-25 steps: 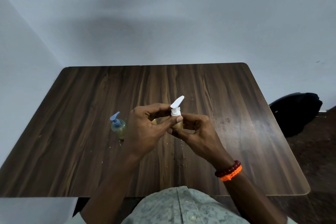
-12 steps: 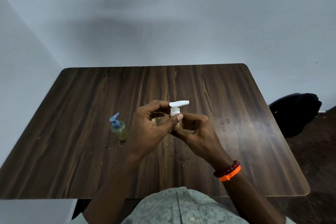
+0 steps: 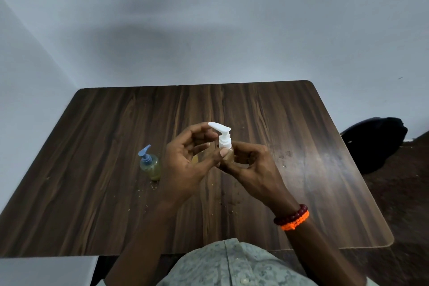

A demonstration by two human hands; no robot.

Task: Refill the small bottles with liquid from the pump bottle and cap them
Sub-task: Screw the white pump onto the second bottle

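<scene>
Both hands (image 3: 222, 165) around amber bottle (image 3: 229, 157), ribbed white pump (image 3: 224, 138)

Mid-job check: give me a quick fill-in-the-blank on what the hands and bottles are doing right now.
1. The small amber bottle held in the right hand carries a ____ pump cap.
2. The small yellowish bottle with the blue pump stands on the dark wooden ____.
3. That blue-pump bottle is to the ____ of the left hand.
4. The beaded bracelets sit on the ____ wrist.

Answers: white; table; left; right

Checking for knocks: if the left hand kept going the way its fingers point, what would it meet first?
Probably the white pump head of the bottle the right hand holds; the left hand curls toward it.
</scene>
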